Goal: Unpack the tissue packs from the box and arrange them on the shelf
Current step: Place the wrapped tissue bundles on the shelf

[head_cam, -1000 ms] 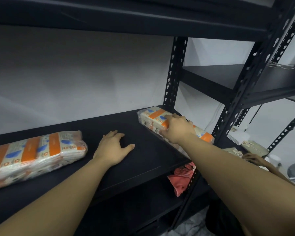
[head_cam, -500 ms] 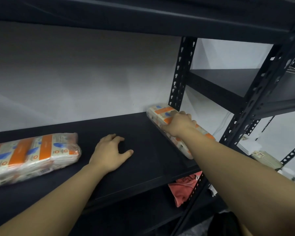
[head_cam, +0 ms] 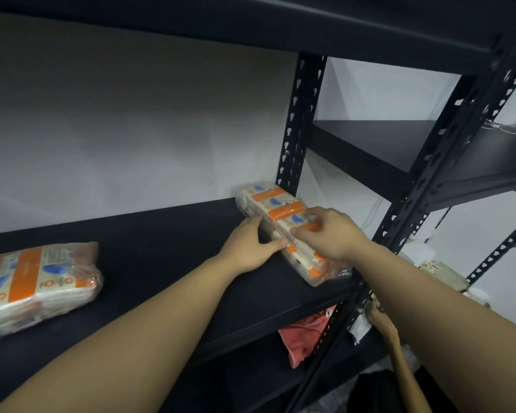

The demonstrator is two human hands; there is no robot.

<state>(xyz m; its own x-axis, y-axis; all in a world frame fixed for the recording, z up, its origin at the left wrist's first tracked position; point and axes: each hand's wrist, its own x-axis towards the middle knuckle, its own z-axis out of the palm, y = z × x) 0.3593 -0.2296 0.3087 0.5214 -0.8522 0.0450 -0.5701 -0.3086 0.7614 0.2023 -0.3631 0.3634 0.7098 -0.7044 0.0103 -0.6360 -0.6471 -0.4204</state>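
- Resting on top of a long tissue pack [head_cam: 276,209], the right hand [head_cam: 332,234] lies palm down with its fingers bent over the orange-and-white wrapper, pressing on it rather than closed around it
- The left hand [head_cam: 251,247] touches the same pack's near long side, thumb and forefinger spread in a loose V against the plastic, not closed on anything
- This pack lies flat on the black shelf [head_cam: 167,242], angled, at the shelf's right end; its far end is just beside the perforated rear upright post [head_cam: 300,123]
- The pack's crinkled plastic near end [head_cam: 331,274] sits close to the shelf's front right corner
- A second tissue pack [head_cam: 39,284], a wider bundle with the same orange bands, lies flat at the left end of the shelf, well apart from both hands and partly cut off by the frame edge
- Bare black shelf board separates the two packs
- Behind the shelf is a plain white wall [head_cam: 137,129]
- Below the shelf's right end, a pink-red cloth [head_cam: 306,335] is bunched on a lower level
- To the right of the shelf's front post, another person's hand [head_cam: 377,315] reaches toward the frame
- Further right of the shelf, a second black rack [head_cam: 399,144] stands at a higher level
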